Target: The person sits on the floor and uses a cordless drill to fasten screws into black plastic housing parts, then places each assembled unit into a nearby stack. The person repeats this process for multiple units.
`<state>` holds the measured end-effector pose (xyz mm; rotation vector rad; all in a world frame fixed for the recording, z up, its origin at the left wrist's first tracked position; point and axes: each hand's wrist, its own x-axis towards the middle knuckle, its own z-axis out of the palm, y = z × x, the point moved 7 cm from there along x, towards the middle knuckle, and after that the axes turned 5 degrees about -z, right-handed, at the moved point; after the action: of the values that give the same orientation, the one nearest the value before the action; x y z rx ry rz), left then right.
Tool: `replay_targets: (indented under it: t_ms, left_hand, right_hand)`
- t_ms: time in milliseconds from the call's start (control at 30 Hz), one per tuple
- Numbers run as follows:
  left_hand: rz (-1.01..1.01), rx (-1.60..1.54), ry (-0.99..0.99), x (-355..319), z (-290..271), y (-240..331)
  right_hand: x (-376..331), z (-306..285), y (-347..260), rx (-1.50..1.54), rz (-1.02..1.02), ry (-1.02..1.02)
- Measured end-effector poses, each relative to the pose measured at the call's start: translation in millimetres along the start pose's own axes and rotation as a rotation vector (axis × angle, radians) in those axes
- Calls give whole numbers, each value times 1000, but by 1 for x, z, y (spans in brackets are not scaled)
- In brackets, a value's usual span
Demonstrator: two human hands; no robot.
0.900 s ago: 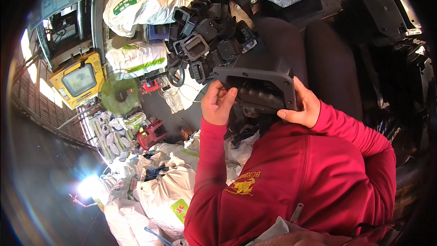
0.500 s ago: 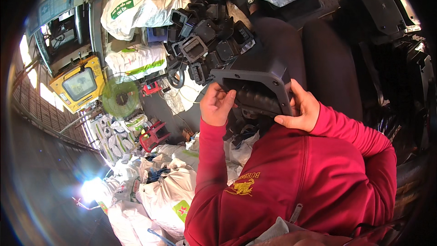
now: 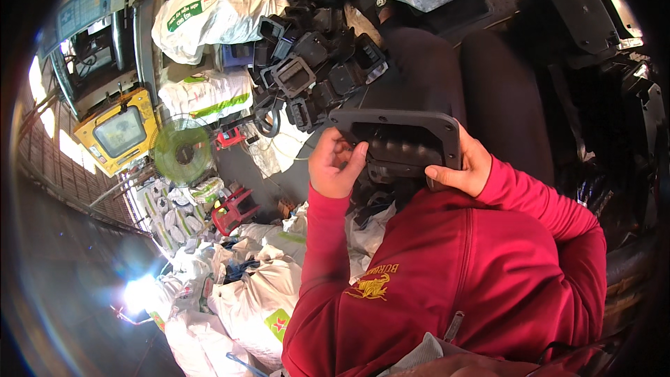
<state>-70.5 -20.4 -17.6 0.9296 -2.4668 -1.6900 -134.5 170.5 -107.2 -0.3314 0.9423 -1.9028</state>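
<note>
Over my lap I hold a black plastic housing [image 3: 401, 120], a hollow box with a wide flanged rim, screw holes and a ribbed grip inside. My left hand [image 3: 338, 162] pinches its left edge, thumb and fingers curled at the rim. On the opposite side my right hand [image 3: 466, 167] grips the rim, the thumb in front and the fingers mostly hidden behind it. The open face of the housing is turned toward me. Just beyond my left hand lies a pile of similar, smaller black plastic parts [image 3: 294, 75].
White sacks [image 3: 255, 293] crowd the lower left, and another sack [image 3: 216, 14] lies past the parts. A green fan [image 3: 183, 151] stands near a yellow-framed screen [image 3: 120, 130]. A red plastic stool [image 3: 234, 211] is beyond my left arm. Large black housings [image 3: 572, 17] are stacked at right.
The housing has tilted so its open face and inner grip show more. Both hands keep hold and have shifted slightly with it.
</note>
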Motion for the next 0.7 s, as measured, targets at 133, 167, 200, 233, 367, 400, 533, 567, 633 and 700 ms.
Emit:
replay_targets:
  t_ms: [133,167,200,233,367,400,533,567,633,700]
  left_hand:
    - [58,54,-5,1,6,3]
    - [94,58,-3,1,8,5]
    - [71,20,-13,3,11,3]
    - [80,-23,-20,5,15,2]
    - [147,2,-59,10,24,3]
    - [146,-3,-70,10,25,3]
    - [138,-26,-83,8,23,3]
    - [135,-33,-79,7,22,3]
    - [125,-28,-83,7,21,3]
    - [120,-18,-86,6,22,4]
  right_hand:
    - [-1,-4,-8,34,19,22]
    - [-2,-5,-8,49,39,35]
    - [-2,-6,-11,69,24,46]
    - [-3,-6,-13,81,10,55]
    - [-8,-12,-18,4,-57,107]
    - [-9,-14,-18,-33,-73,117]
    - [-11,-16,-16,-119,-118,146]
    - [-11,-16,-15,-131,-133,150]
    - [-10,-16,-15,-128,-147,150]
    - [-10,-15,-13,-116,-119,144]
